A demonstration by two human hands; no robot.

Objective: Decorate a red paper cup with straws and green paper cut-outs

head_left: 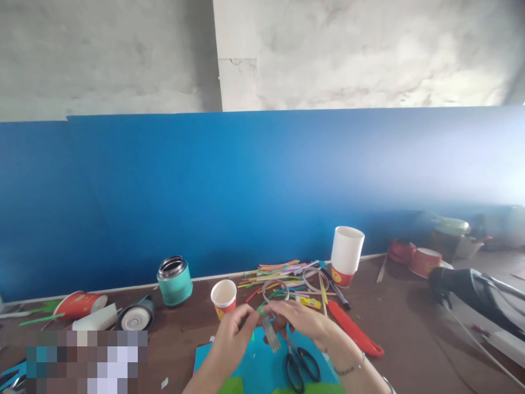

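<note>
The left hand (238, 326) and right hand (305, 320) met, fingertips clamped on the upper end of a small, clear, oblong plastic piece (270, 335), apparently steadying it from both sides. It slanted above a flat, bright-blue sheet (262, 370), where black-handled scissors (297, 352) lay, presumably within easy reach.

the right hand (305, 318) wears a thin, dark bracelet (348, 370) at its wrist (333, 340); a silvery band (389, 385) crosses the forearm (369, 377), lower right.

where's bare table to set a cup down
Widest bare patch: table between the red item and black device. A smaller one lies in front of the turquoise jar, left of the blue sheet. Crowded: around left hand, right hand, scissors, coloured strips.
</note>
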